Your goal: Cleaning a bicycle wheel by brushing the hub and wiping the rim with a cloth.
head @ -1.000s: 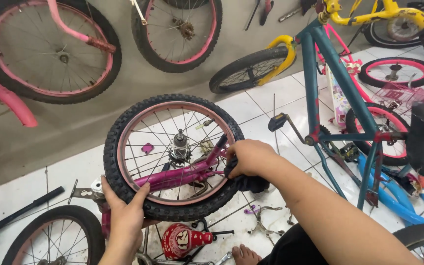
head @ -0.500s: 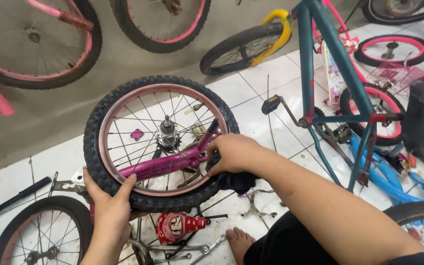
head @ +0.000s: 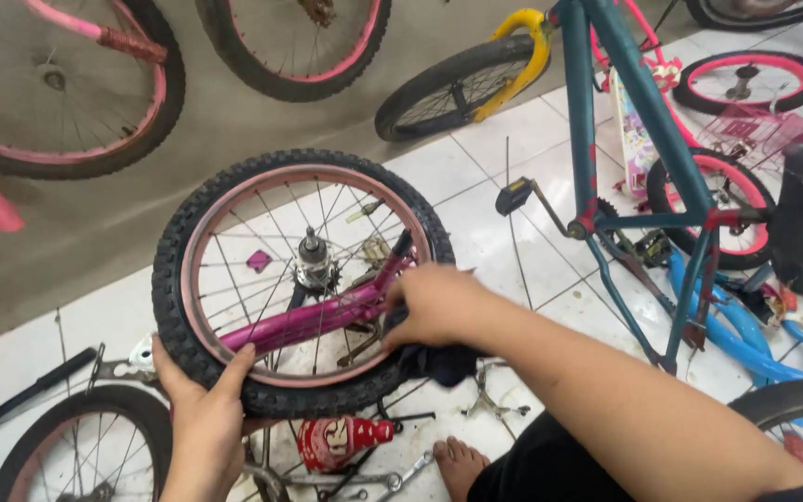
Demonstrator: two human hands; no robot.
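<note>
A small bicycle wheel [head: 225,200] with a knobby black tyre, pink rim and silver spokes stands upright in front of me, mounted in a magenta frame [head: 313,316]. My left hand [head: 202,409] grips the tyre at its lower left, thumb over the rim. My right hand [head: 434,302] presses a dark cloth [head: 439,363] against the rim at the wheel's right side. The silver hub [head: 313,265] sits at the wheel's centre.
A teal bicycle frame [head: 597,158] stands to the right, with a blue bike [head: 745,335] and pink-rimmed wheels behind it. More wheels lean on the grey wall above. A red bell-like part [head: 341,442], a spanner and my bare foot [head: 457,465] lie on the white tiles below.
My right hand with the cloth has slid slightly along the rim's right side. The left hand keeps its hold on the tyre. The view has shifted a little.
</note>
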